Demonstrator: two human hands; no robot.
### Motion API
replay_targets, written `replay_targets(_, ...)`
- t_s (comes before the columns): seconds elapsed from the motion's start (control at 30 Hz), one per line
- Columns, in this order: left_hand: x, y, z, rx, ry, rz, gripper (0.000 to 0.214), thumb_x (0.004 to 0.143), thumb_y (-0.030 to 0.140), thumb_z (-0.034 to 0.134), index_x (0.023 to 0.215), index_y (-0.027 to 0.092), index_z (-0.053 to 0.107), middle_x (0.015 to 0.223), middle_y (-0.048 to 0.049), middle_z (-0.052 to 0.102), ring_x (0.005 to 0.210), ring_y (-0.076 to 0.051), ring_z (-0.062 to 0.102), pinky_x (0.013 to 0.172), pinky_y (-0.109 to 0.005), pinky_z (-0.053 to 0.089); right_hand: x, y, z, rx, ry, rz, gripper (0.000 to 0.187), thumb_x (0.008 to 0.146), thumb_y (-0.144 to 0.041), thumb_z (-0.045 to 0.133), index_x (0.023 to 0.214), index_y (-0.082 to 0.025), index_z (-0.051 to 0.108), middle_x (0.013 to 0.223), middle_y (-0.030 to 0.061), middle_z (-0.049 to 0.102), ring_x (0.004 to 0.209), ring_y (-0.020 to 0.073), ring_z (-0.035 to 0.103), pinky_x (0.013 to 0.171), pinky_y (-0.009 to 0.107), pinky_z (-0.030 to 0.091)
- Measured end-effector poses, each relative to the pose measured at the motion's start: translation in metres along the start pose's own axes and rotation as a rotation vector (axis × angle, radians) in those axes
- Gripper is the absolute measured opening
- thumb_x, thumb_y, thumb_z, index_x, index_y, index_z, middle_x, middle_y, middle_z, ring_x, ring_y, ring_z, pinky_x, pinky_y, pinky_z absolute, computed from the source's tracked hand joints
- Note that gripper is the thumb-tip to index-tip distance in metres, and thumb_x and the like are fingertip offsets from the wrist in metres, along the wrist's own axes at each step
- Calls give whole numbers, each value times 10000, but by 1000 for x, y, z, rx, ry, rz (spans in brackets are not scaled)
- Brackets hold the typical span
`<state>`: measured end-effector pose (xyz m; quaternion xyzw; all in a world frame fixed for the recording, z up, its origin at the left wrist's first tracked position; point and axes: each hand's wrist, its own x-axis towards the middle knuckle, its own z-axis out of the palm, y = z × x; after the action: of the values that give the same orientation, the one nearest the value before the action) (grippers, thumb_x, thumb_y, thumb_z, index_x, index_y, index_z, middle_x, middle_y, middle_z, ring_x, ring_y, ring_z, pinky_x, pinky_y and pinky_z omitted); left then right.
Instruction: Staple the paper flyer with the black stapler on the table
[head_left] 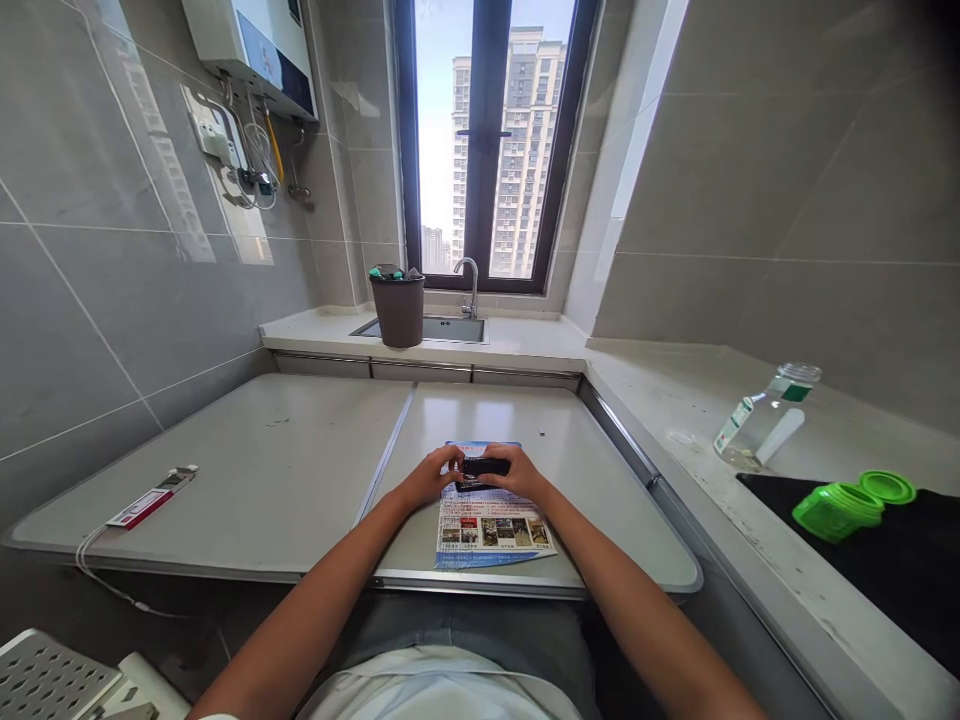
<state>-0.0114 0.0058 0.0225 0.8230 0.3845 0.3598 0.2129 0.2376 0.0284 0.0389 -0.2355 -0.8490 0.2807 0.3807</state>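
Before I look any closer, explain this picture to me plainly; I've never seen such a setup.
There is no machine here: a person works with bare hands, and the one picture comes from a camera worn on the head, looking forward and down. The left hand and right hand hold a small black object, too small to identify, above a printed sheet. That sheet lies on a pale tabletop. Far to the left lies a slim red-and-white item. On the counter at right are a clear bottle and a green container with its lid open.
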Motion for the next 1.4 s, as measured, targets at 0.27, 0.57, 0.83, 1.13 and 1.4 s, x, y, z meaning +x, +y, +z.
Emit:
replay_targets(0.27, 1, -16, -1, 311, 122, -86, 181, 998, 316, 557, 1084, 233, 693, 1111, -82, 710, 1084, -259, 600, 995, -431, 438, -3, 16, -34, -161, 203, 161, 299, 848, -477, 743, 951, -196, 753, 840, 38, 719, 771, 213, 642, 715, 321, 467)
replay_targets(0.57, -4, -42, -2, 437, 45, -294, 323, 967, 181, 535, 1219, 261, 720, 1438, -117, 623, 1367, -309, 536, 1172, -549, 336, -12, 48, -56, -473, 316, 409, 173, 882, -308, 650, 987, -198, 732, 981, 95, 759, 903, 267, 677, 781, 343, 466)
replay_targets(0.83, -4, -48, -3, 369, 76, -304, 474, 863, 7, 508, 1185, 269, 737, 1431, -96, 638, 1382, -290, 541, 1188, -534, 339, -18, 51, -59, -679, 267, 452, 330, 913, -225, 626, 1237, -244, 686, 1220, 107, 727, 1132, 294, 635, 935, 389, 425)
replay_targets(1.13, -4, -50, -2, 399, 74, -279, 508, 842, -21, 479, 1183, 262, 728, 1406, -84, 659, 1378, -265, 546, 1178, -499, 366, -19, 49, -60, -725, 155, 528, 172, 951, -230, 577, 1097, -222, 668, 1094, 114, 728, 1058, 280, 632, 867, 359, 381)
replay_targets(1.4, -4, -52, -1, 401, 68, -290, 502, 842, -19, 479, 1167, 265, 734, 1417, -84, 650, 1390, -279, 536, 1179, -507, 362, -17, 44, -54, -730, 145, 519, 223, 909, -148, 519, 1095, -187, 636, 1134, 144, 713, 1028, 272, 630, 830, 342, 397)
